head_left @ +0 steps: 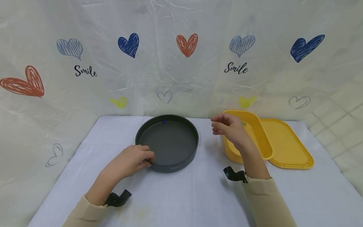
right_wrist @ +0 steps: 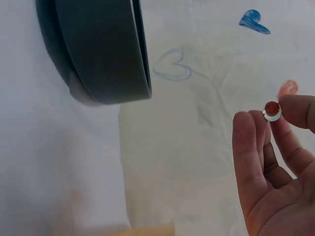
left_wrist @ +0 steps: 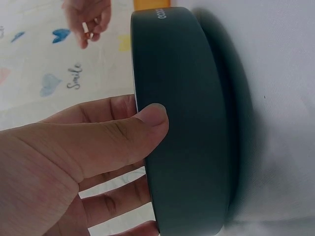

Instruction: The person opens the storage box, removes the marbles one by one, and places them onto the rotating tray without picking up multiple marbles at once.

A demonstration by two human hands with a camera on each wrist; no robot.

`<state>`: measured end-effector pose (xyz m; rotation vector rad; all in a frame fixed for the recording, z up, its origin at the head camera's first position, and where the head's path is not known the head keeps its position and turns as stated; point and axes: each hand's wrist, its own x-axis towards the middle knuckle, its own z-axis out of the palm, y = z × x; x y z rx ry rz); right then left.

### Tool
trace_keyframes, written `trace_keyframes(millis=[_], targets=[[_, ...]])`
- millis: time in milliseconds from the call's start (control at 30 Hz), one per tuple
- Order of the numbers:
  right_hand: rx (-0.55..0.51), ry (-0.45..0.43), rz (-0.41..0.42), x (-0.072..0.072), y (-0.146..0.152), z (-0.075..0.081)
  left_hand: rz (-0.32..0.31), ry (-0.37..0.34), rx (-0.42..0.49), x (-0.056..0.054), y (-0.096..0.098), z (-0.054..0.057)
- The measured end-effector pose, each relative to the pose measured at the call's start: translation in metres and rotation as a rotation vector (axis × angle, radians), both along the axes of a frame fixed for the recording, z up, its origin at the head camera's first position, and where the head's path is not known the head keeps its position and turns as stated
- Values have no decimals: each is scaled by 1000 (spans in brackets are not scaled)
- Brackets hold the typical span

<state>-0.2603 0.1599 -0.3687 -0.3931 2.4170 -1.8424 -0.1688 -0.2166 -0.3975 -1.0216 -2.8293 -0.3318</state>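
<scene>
A round dark grey pan [head_left: 167, 142] stands on the white tabletop, with a tiny blue piece [head_left: 164, 121] inside near its far edge. My left hand [head_left: 133, 160] pinches the pan's near-left rim; in the left wrist view the thumb [left_wrist: 152, 115] presses the outer wall while fingers reach over the inside. Raised above the table, my right hand [head_left: 231, 127] pinches a small shiny red-and-clear marble [right_wrist: 272, 111] between thumb and fingertip. That hand is beside the left wall of a yellow plastic box [head_left: 259, 135], partly covering it in the head view.
Small greenish pieces [head_left: 244, 124] lie in the yellow box. Its flat yellow lid [head_left: 289, 145] lies to the right, partly under the box. A pale sheet [head_left: 170, 69] printed with hearts hangs behind the table.
</scene>
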Motion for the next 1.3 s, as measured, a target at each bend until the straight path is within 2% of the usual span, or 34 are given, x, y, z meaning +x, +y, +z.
trace_keyframes(millis=[233,533,667,900,1100,1300], targets=[[-75,-40,77,2,-15,-5,-1,-7,-1,1,-1,0],[-53,-69,152,5,-41,-18,1,-8,-7,-1,-1,-1],[-53,-54,210,8,-53,-24,-1,-6,-4,0,-1,-1],[-11,-57,253,14,-68,-34,-2,-13,-1,0,-1,-1],[12,-18,277,16,-84,-33,-11,-25,2,0,0,-1],[-35,-7,262,10,-105,-24,11,-17,-9,0,0,-1]])
